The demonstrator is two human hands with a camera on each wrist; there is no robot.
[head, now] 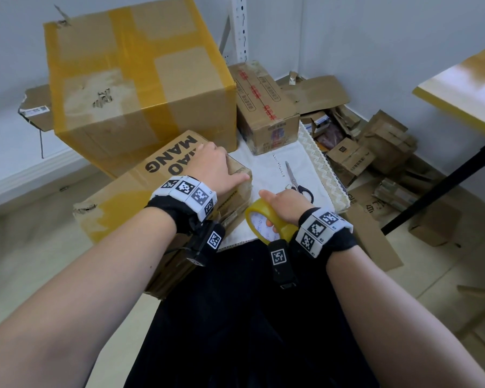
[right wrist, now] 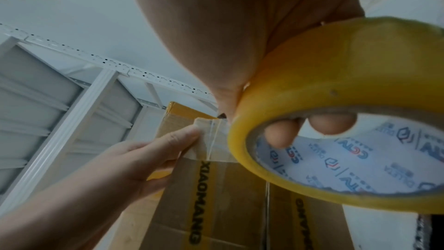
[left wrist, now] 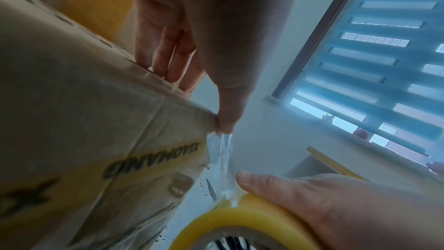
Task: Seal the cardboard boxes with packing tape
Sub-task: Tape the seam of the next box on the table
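Scissors point(head: 298, 182) handles partly behind right hand point(head: 284, 204); box point(head: 163, 191) lettering partly under left hand point(head: 212, 166).

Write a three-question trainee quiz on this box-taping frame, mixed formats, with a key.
1. True or false: the scissors are in the person's right hand.
2. Which hand holds the yellow tape roll? A left, B right, C neither.
3. Fill in: the left hand presses the tape strip onto the corner of the ___ box.

Key: 1 false, they lie on the white cloth; 2 B; 3 XIAOMANG.
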